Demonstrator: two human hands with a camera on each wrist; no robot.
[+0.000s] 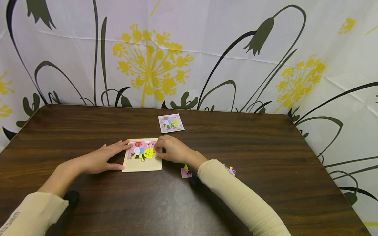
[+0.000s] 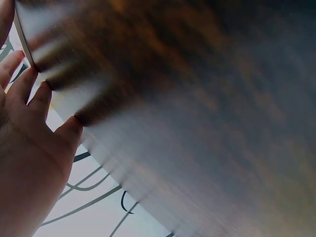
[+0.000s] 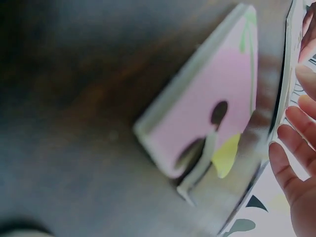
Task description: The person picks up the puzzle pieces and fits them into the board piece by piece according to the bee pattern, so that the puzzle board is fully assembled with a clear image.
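L hand [image 1: 101, 159] flat, fingers straight, steadying pale wooden puzzle tray [image 1: 142, 166] at left edge. R hand [image 1: 171, 150] fingers curled, pressing pink-yellow bee puzzle piece [image 1: 150, 152] into tray; loose pink piece [image 1: 186, 171] nr R sleeve.

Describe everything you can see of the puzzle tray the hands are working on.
The puzzle tray is a small square board, pale and wood-like, lying flat on the dark brown table near its middle. Its upper part is filled with pieces showing a yellow bee on pink; the lower strip is bare. The left hand rests against its left edge with straight fingers, thumb at the near corner. The right hand touches the pieces at its right edge, fingers curled. Whether it pinches a piece cannot be told.
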